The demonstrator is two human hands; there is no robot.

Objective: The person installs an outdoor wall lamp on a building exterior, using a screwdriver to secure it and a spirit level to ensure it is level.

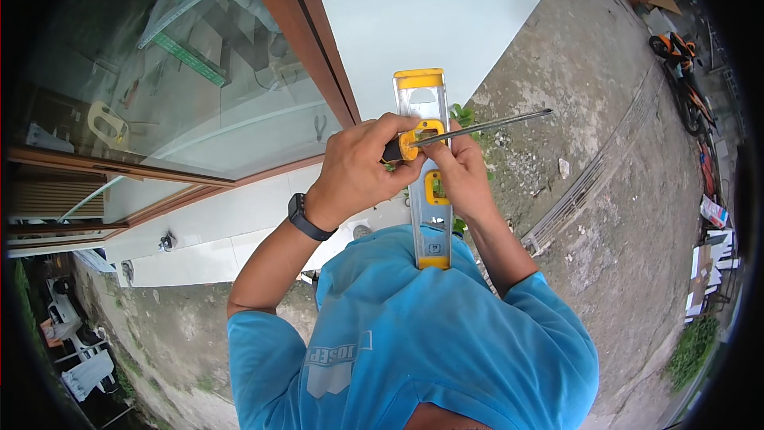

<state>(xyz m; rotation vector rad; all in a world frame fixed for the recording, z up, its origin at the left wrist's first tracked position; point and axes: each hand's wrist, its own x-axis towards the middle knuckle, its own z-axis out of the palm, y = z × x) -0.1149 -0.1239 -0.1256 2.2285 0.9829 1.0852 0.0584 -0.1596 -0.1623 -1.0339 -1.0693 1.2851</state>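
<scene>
Across the spirit level (426, 96), the screwdriver (407, 146) is pinched by its handle in the fingers of the left hand (360, 161); the spirit level's edge is grasped by the right hand (468, 178)

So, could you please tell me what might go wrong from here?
The screwdriver in the left hand has its bare shaft running just past the fingers of the right hand, so a slip could scrape or jab them.

The spirit level reaches down to the blue shirt, and how firmly it is held is hard to tell; it might slide and drop if the right hand shifts.
</scene>
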